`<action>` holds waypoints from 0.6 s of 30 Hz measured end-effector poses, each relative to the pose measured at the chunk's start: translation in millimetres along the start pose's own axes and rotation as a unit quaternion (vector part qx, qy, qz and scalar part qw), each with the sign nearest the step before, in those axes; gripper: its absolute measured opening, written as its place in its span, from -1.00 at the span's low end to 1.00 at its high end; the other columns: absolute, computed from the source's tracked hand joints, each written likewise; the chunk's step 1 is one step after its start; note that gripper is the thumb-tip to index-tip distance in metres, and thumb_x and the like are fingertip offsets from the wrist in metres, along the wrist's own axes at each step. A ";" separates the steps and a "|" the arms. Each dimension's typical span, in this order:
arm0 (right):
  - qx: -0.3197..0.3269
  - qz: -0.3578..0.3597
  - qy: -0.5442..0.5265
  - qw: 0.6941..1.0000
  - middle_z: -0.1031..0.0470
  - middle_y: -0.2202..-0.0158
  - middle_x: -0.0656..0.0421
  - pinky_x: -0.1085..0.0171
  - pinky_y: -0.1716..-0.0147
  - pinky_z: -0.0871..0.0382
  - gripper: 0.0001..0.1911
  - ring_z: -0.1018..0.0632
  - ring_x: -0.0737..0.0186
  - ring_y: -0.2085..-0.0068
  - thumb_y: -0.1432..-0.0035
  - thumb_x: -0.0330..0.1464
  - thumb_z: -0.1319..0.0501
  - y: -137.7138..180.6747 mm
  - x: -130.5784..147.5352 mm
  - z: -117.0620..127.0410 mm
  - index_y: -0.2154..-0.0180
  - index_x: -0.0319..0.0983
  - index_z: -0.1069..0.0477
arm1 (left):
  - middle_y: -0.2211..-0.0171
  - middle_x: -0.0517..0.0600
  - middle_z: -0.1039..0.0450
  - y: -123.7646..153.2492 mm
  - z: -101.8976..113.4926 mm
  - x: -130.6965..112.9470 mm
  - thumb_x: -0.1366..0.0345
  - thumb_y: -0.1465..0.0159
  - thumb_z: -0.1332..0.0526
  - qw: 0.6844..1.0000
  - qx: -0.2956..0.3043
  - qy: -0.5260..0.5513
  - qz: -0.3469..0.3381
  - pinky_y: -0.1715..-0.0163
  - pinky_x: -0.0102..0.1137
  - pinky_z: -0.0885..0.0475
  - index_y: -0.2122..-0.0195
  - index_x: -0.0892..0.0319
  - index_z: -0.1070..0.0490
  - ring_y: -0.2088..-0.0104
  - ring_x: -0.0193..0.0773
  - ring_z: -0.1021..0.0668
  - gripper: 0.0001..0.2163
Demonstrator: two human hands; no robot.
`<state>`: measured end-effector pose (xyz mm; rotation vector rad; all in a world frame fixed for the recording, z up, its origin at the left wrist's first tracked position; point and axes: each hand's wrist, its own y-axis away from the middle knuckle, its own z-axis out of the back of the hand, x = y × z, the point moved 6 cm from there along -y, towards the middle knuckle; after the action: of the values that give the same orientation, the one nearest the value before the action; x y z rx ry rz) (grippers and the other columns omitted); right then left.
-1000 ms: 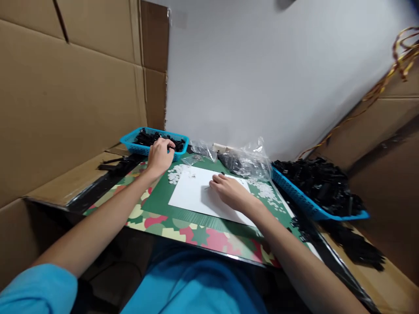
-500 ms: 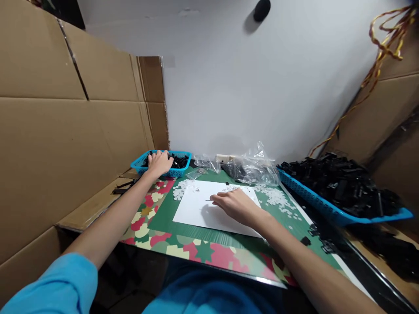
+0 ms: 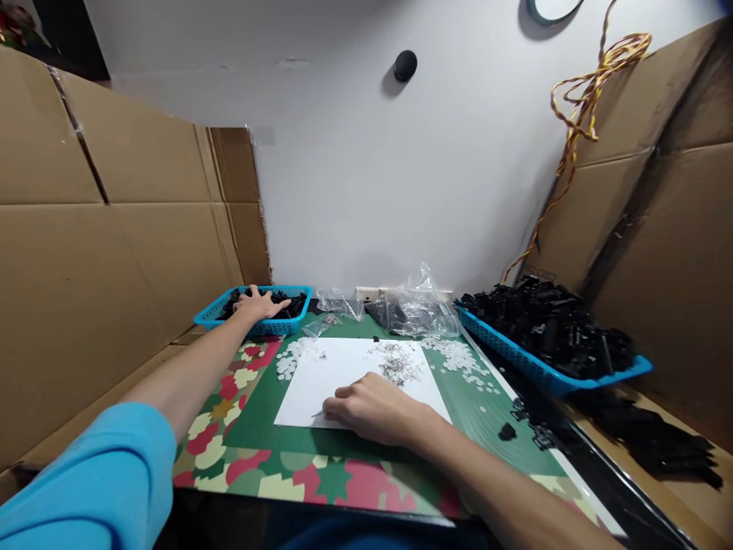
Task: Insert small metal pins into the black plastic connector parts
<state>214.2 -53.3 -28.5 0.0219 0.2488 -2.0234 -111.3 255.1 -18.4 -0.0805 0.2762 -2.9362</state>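
My left hand (image 3: 257, 305) reaches into the small blue basket (image 3: 275, 328) at the back left, its fingers spread over the black plastic parts (image 3: 292, 303). Over the near part of the white sheet (image 3: 303, 389), my right hand (image 3: 366, 409) is closed around a thin pointed tool (image 3: 317, 415). Only the tool's tip shows, pointing left; the rest is hidden by the fingers. Beyond that hand, a scatter of tiny metallic-looking pieces (image 3: 398, 363) lies on the sheet.
Small white discs (image 3: 455, 357) lie right of the sheet, with more white discs (image 3: 289, 359) to its left. Clear plastic bags (image 3: 418, 309) stand by the wall. A large blue basket (image 3: 515, 355) heaped with black parts is at right. Cardboard walls (image 3: 114, 267) flank the table.
My right hand has drawn back toward the near edge of the sheet with the tool. My left hand stays at the small basket, its fingers more spread. The view has shifted.
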 end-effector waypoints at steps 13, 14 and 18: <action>-0.038 0.019 0.001 0.999 -0.61 0.23 0.14 0.24 0.30 -0.23 -0.73 -0.55 0.24 0.28 -0.59 -0.32 -0.09 -0.6 0.4 2.1 0.14 -0.22 -0.53 | -0.28 0.50 -0.45 -15.9 -17.7 5.8 -0.50 -0.21 -0.05 0.999 0.049 0.007 -0.008 -0.11 0.21 -0.42 -0.58 0.13 0.01 -0.22 0.51 -0.53 0.08; -0.041 0.018 0.005 0.999 -0.61 0.23 0.13 0.24 0.29 -0.23 -0.73 -0.55 0.24 0.27 -0.58 -0.33 -0.09 -0.4 -0.9 3.4 0.13 -0.22 -0.54 | -0.28 0.52 -0.45 -16.0 -17.4 4.4 -0.52 -0.19 -0.04 0.999 0.051 0.005 -0.008 -0.12 0.23 -0.42 -0.58 0.15 -0.01 -0.23 0.53 -0.52 0.10; -0.084 -0.031 -0.005 0.996 -0.60 0.24 0.08 0.22 0.19 -0.28 -0.71 -0.54 0.18 0.20 -0.58 -0.36 -0.09 4.3 -23.9 15.5 0.16 -0.23 -0.57 | -0.30 0.53 -0.43 -13.3 -15.4 -1.5 -0.61 -0.13 0.04 0.998 0.067 0.001 -0.010 -0.13 0.25 -0.41 -0.57 0.19 -0.03 -0.21 0.56 -0.53 0.18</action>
<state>230.3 -36.9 -11.0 -0.1034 0.4176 -2.0565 -113.3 271.0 -31.0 -0.0603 0.0798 -2.9647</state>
